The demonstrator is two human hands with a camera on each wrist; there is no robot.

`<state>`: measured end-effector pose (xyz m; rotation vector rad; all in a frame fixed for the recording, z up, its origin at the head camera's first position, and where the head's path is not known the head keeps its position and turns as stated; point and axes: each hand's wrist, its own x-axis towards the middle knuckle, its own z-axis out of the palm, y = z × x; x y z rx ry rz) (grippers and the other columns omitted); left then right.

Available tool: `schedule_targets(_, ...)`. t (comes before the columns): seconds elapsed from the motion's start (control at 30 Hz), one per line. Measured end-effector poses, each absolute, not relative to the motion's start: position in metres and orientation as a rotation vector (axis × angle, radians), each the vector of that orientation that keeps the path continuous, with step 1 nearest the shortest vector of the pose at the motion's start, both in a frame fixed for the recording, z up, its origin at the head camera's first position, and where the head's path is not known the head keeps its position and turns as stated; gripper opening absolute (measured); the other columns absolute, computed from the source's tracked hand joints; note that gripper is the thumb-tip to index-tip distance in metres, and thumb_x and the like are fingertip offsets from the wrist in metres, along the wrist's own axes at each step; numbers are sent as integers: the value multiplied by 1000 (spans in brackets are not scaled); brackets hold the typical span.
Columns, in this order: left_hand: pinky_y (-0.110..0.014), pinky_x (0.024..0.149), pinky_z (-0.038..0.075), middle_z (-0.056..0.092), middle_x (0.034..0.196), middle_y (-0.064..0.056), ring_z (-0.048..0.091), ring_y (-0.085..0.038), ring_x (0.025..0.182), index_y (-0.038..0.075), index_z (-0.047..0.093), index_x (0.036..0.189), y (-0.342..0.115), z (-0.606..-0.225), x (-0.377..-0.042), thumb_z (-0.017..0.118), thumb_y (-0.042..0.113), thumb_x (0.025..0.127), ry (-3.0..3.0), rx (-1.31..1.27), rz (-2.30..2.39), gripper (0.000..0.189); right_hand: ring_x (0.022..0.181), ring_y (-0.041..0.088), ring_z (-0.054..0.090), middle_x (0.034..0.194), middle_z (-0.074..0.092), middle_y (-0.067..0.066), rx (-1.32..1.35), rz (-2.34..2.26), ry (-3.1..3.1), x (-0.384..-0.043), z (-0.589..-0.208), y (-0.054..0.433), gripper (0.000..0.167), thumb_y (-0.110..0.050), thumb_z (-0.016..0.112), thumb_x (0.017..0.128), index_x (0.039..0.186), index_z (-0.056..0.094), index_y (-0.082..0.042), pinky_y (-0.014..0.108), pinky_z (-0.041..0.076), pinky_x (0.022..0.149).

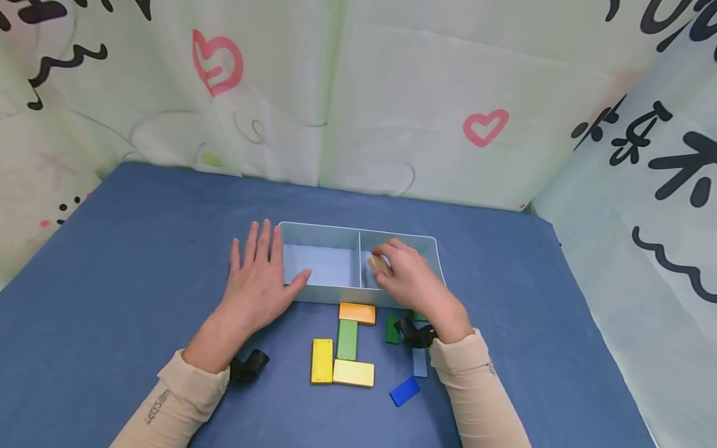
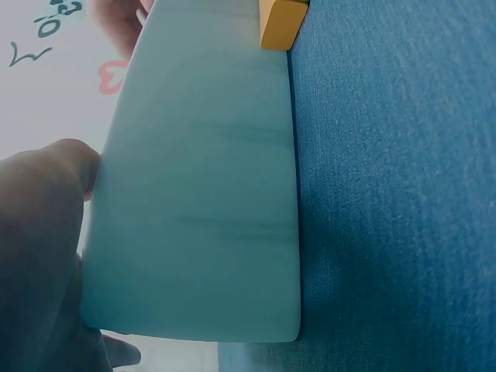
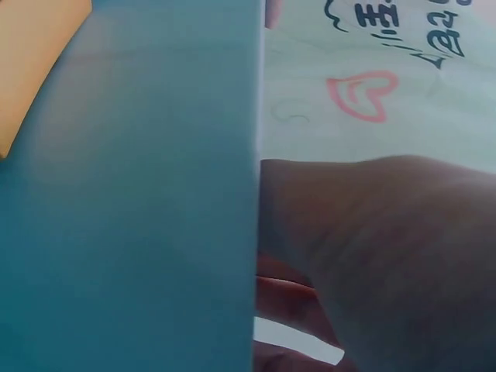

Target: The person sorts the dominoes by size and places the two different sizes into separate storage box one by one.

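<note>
A pale blue two-compartment box (image 1: 319, 294) lies on the blue table. My right hand (image 1: 414, 277) reaches into its right compartment and pinches a beige block (image 1: 379, 266) between thumb and fingers. My left hand (image 1: 254, 286) lies at the box's left end, fingers straight and spread, thumb over the front rim. In the left wrist view, the thumb side of the left hand (image 2: 39, 209) touches the rim above the box's front wall (image 2: 194, 178). The right wrist view shows the front wall (image 3: 155, 194) hiding part of the right hand (image 3: 380, 225); the held block is hidden there.
Before the box lie an orange block (image 1: 357, 313), a light green block (image 1: 347, 340), a yellow block (image 1: 322, 361) and a pale yellow block (image 1: 353, 373). Near my right wrist are a dark green block (image 1: 391, 329), a light blue block (image 1: 419, 363) and a blue block (image 1: 405, 392).
</note>
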<state>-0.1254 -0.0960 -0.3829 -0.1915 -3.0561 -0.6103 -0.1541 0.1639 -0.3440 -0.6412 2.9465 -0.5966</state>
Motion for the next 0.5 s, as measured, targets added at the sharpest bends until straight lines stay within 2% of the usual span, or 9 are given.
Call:
schedule_targets(0.27,-64,120,-1,4,166,-22,-3,-40,154,-1,10,158,-95,-383,-125,49,57,96,-3045,-191,-611,94,99,27,64,118,66,13,-608,-603,2880,-163,-347,158,29,-16,55,99,122,66,-2,43,54,85)
schedule_targets(0.5,-64,120,0,4,166,-22,-3,-40,154,-1,10,158,-96,-383,-125,49,57,96,-3048,-183,-618,94,92,22,68,122,66,14,-552,-765,2685,-170,-358,163,32,-20,56,99,127,64,-7,37,55,78)
